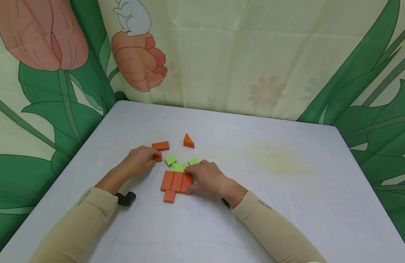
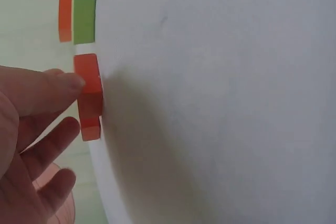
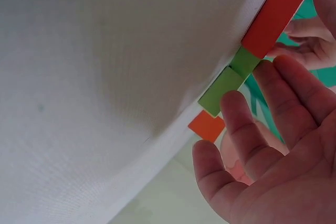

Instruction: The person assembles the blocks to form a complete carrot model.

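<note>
My left hand (image 1: 141, 159) pinches a small orange block (image 1: 158, 157) between thumb and finger; in the left wrist view its other fingers (image 2: 58, 187) spread away from the block. Three upright orange blocks (image 1: 177, 181) lie side by side on the table, with a smaller orange block (image 1: 169, 196) joined at their near edge. A green piece (image 1: 178, 167) lies along their far edge. My right hand (image 1: 209, 178) rests at the right side of this group, its fingers loosely extended near the green piece and its thumb beside the rightmost orange block.
Two small green blocks (image 1: 170, 160) (image 1: 193, 161) lie just beyond the group. Farther back are an orange rectangular block (image 1: 160, 146) and an orange triangular block (image 1: 188, 141). A white cloth (image 1: 288, 219) covers the table, and a printed curtain (image 1: 215, 54) hangs behind it.
</note>
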Demonstrator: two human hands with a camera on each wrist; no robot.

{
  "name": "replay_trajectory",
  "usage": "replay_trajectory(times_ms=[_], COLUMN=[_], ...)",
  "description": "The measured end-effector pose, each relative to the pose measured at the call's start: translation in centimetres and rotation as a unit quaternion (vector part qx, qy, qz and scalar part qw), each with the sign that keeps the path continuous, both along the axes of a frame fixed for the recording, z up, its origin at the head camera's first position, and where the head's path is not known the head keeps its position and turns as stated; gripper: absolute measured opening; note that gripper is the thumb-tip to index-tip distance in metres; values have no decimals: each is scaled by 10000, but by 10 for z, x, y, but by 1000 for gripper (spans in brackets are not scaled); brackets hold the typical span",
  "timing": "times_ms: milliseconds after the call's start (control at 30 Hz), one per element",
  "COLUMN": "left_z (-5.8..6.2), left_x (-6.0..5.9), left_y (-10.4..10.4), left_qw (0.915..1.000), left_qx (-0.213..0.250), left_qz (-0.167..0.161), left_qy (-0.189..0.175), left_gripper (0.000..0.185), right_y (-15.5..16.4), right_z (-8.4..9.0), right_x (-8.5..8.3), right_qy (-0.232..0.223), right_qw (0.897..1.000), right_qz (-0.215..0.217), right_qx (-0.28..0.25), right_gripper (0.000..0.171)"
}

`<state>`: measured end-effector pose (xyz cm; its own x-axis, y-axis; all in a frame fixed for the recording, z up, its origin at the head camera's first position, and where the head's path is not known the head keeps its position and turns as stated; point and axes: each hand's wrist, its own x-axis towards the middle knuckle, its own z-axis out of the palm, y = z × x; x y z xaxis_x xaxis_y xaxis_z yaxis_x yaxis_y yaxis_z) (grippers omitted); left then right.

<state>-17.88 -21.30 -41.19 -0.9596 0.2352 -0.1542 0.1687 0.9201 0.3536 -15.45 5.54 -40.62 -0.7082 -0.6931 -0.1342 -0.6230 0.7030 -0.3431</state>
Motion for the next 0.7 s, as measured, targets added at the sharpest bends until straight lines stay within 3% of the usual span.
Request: replay_trajectory(times_ms=[200, 333, 500, 700], left_z=[1, -1, -3, 1], left_x=[11, 17, 20, 22], left_y=[-3, -7, -10, -12], left_qw=[9991, 9984, 9985, 9990], left_qx=[374, 552, 526, 394], left_qz=[164, 108, -73, -75], left_qy=[-82, 45, 97, 175], left_gripper=[33, 42, 37, 28], right_y=[0, 0, 1, 1], right_z=[0, 0, 0, 1], right_x=[0, 0, 0, -1], right_qy=[10, -17, -13, -22], right_qw=[10000, 10000, 10000, 10000], right_qz=[-15, -18, -8, 25], right_qx=[-34, -29, -3, -21], right_gripper=[57, 57, 57, 56])
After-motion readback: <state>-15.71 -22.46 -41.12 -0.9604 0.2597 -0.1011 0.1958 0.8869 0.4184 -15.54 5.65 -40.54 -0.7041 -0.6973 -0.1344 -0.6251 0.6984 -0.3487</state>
